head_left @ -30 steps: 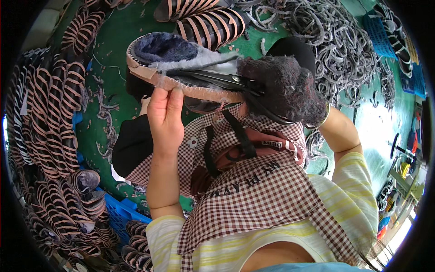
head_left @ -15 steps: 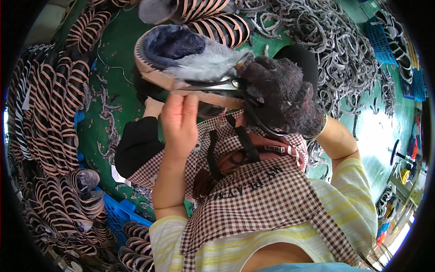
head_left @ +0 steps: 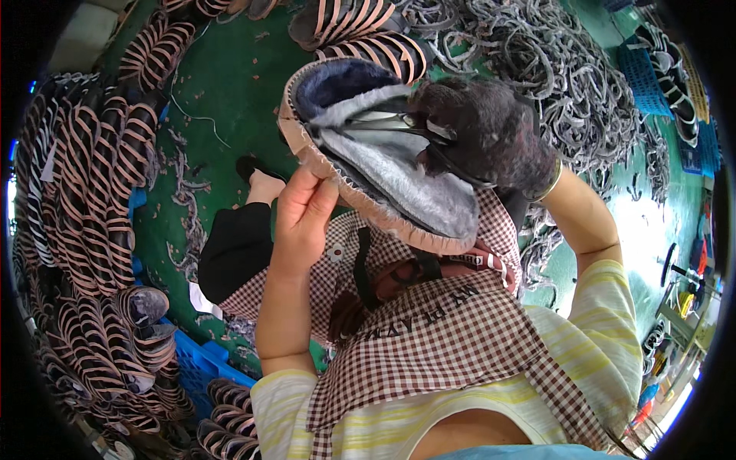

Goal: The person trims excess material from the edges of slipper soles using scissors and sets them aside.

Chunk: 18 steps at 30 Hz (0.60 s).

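Close to me, the open, fleece-lined shoe (head_left: 376, 165) shows pale silver-grey pile, deep navy inside the toe and a tan edge. The scissors (head_left: 391, 121) in it have silvery blades and black handles; the fuzzy knitted glove (head_left: 494, 130) is charcoal, faintly flecked with dull red. I see a brown-and-white checked cloth apron (head_left: 429, 330) over a white shirt (head_left: 602, 322) striped in soft yellow. Stacked black shoes (head_left: 84, 222) wear pinkish-tan bands, the curled trimmings (head_left: 552, 84) are grey, the plastic crate (head_left: 203, 368) bright blue, the floor (head_left: 238, 92) green.
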Motion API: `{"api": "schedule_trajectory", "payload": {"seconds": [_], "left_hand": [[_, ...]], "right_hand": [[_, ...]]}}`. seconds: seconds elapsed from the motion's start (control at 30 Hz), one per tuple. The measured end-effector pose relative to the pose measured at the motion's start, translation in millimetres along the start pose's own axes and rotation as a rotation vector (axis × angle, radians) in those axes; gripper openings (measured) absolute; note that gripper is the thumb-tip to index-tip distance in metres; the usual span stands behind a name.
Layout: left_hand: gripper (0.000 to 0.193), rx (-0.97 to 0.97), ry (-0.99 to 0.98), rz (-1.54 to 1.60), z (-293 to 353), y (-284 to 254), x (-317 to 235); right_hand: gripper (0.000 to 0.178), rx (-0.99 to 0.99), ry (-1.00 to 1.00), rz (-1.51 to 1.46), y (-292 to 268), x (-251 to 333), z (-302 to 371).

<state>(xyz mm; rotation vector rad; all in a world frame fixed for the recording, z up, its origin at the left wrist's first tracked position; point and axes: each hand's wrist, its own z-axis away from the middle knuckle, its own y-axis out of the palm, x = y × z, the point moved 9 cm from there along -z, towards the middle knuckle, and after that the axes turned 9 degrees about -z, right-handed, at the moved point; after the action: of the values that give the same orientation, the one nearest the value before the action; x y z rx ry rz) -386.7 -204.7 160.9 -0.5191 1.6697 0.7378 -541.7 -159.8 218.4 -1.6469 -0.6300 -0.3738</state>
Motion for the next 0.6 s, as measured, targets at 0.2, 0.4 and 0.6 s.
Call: {"api": "schedule_trajectory", "payload": {"seconds": [0.2, 0.4, 0.6], "left_hand": [[0.022, 0.092, 0.131, -0.144, -3, 15, -11], [0.022, 0.084, 0.076, -0.104, 1, 9, -3], [0.021, 0.114, 0.057, -0.04, 3, 2, 5]], "right_hand": [[0.047, -0.175, -0.093, -0.02, 1, 4, 0], [0.036, -0.192, -0.117, -0.029, 5, 6, 0], [0.038, -0.023, -0.01, 0.005, 14, -9, -2]]}}
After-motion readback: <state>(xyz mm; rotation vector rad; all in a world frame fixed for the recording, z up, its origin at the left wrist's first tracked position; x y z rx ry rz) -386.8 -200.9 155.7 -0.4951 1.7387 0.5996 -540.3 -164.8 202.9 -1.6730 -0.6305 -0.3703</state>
